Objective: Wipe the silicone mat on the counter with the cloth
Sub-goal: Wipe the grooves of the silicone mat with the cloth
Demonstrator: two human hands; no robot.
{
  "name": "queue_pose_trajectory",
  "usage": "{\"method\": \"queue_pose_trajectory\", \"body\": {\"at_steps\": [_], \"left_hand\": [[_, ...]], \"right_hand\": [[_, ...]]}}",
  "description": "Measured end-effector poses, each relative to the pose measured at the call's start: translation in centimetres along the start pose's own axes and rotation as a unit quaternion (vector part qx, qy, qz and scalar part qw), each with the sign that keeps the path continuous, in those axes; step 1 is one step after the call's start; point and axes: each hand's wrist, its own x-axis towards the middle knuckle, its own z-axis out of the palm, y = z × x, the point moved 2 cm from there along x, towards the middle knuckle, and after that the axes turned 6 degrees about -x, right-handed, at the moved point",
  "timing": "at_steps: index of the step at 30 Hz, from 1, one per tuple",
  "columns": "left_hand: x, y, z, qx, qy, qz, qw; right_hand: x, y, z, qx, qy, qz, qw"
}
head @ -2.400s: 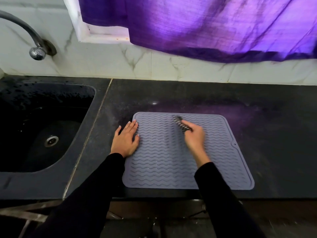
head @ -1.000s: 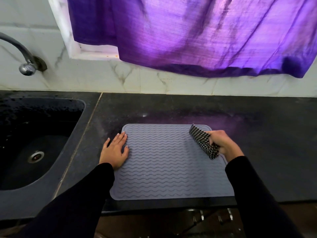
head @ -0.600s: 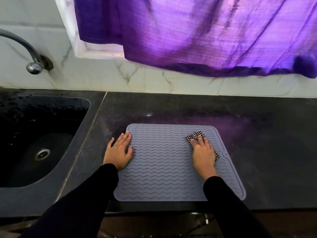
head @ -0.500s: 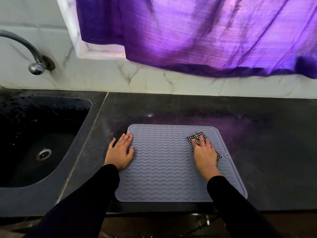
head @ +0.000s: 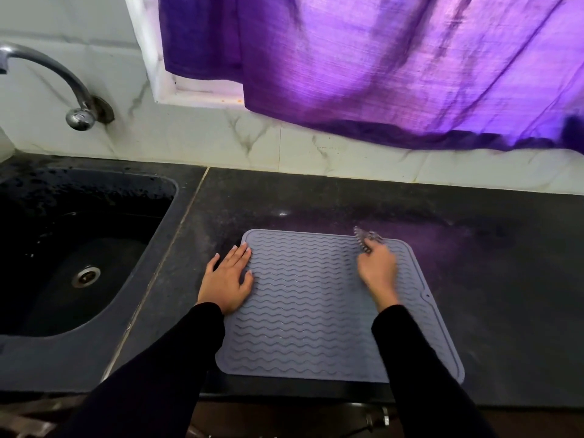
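A grey silicone mat (head: 316,311) with a wavy ribbed surface lies on the dark counter (head: 489,279), its near edge at the counter's front. My left hand (head: 228,281) lies flat with straight fingers on the mat's left edge, partly on the counter. My right hand (head: 377,269) is blurred near the mat's far right part and holds a small black-and-white checked cloth (head: 365,238), which sticks out beyond the fingers at the mat's far edge.
A black sink (head: 79,248) with a metal drain is set into the counter at the left, under a curved metal tap (head: 72,99). A purple curtain (head: 379,58) hangs over the white marble wall behind.
My right hand has slid the cloth from the mat's right side toward its far edge and is now blurred. Its flat fingers have changed to a grip. My left hand stays put.
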Motion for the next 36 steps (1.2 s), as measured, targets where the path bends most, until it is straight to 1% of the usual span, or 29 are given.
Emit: {"method": "queue_pose_trajectory", "body": {"at_steps": [1,2,3,4,8,9,11,12,13,14,15,16,17,18,19,20,21,22,23,25,26,27,30,32,34,35,36], "left_hand": [[0.0,0.0,0.0,-0.002,0.001,0.000,1.000],[0.0,0.0,0.1,-0.003,0.002,0.000,1.000],[0.1,0.0,0.1,-0.004,0.002,0.001,1.000],[0.0,0.0,0.1,-0.002,0.002,0.001,1.000],[0.0,0.1,0.2,-0.006,0.006,0.002,1.000],[0.0,0.2,0.2,-0.006,0.004,0.003,1.000],[0.0,0.1,0.1,-0.008,0.005,0.002,1.000],[0.0,0.1,0.1,-0.007,0.004,0.001,1.000],[0.0,0.1,0.1,-0.006,0.002,0.001,1.000],[0.0,0.1,0.1,-0.005,0.001,0.002,1.000],[0.1,0.0,0.2,-0.006,0.000,0.001,1.000],[0.0,0.0,0.2,-0.009,0.000,0.001,1.000],[0.0,0.0,0.2,-0.010,-0.001,0.001,1.000],[0.0,0.0,0.1,-0.011,-0.002,0.000,1.000],[0.0,0.0,0.1,-0.011,-0.002,0.000,1.000],[0.1,0.1,0.1,-0.012,-0.002,0.000,1.000],[0.1,0.1,0.0,-0.014,-0.003,0.000,1.000],[0.1,0.1,0.0,-0.014,-0.003,0.000,1.000],[0.1,0.1,0.0,-0.014,-0.004,0.000,1.000],[0.1,0.1,0.0,-0.011,-0.006,0.000,1.000],[0.1,0.1,0.0,-0.010,-0.006,0.000,1.000],[0.1,0.1,0.1,-0.008,-0.005,0.001,1.000],[0.1,0.1,0.1,-0.007,-0.003,0.001,1.000],[0.0,0.1,0.1,-0.006,-0.008,0.001,1.000],[0.0,0.0,0.0,-0.007,-0.011,0.001,1.000],[0.0,0.0,0.0,-0.011,-0.013,0.001,1.000],[0.0,0.0,0.0,-0.017,-0.015,0.002,1.000]], "right_hand": [[-0.7,0.2,1.7,-0.082,-0.013,-0.054,0.995],[-1.2,0.6,3.3,-0.166,-0.018,-0.103,0.981],[-1.5,1.1,4.6,-0.229,-0.007,-0.137,0.964],[-1.6,1.5,5.4,-0.259,0.009,-0.151,0.954],[-0.5,2.0,5.3,-0.234,0.031,-0.165,0.958],[-0.5,1.9,4.6,-0.208,0.028,-0.160,0.965],[0.1,2.0,2.9,-0.114,0.034,-0.136,0.983],[0.6,2.1,2.2,-0.053,0.024,-0.109,0.992],[1.5,2.4,1.5,0.035,0.010,-0.058,0.998],[2.4,2.5,0.9,0.139,-0.003,0.007,0.990],[3.0,2.4,0.5,0.256,-0.018,0.082,0.963],[3.6,2.4,0.4,0.330,-0.005,0.140,0.934],[3.7,2.1,0.4,0.346,0.012,0.171,0.922],[3.4,1.4,0.5,0.313,0.036,0.163,0.935],[2.7,0.4,0.8,0.256,0.054,0.127,0.957],[1.7,-0.7,1.2,0.193,0.066,0.070,0.976],[0.5,-1.8,2.1,0.133,0.061,0.009,0.989],[-0.5,-2.6,3.4,0.078,0.048,-0.054,0.994],[-1.4,-2.9,5.0,0.021,0.023,-0.107,0.994],[-2.8,-3.0,7.6,-0.118,-0.008,-0.193,0.974],[-2.9,-2.7,8.3,-0.168,-0.007,-0.219,0.961],[-2.8,-2.6,8.4,-0.176,-0.004,-0.223,0.959],[-2.0,-2.2,7.3,-0.122,0.001,-0.222,0.967],[-1.4,-1.7,6.4,-0.067,-0.022,-0.201,0.977],[-0.7,-1.5,5.7,0.015,-0.028,-0.170,0.985],[-0.2,-1.3,5.5,0.074,-0.036,-0.143,0.986],[0.5,-1.2,5.4,0.153,-0.056,-0.094,0.982]]}}
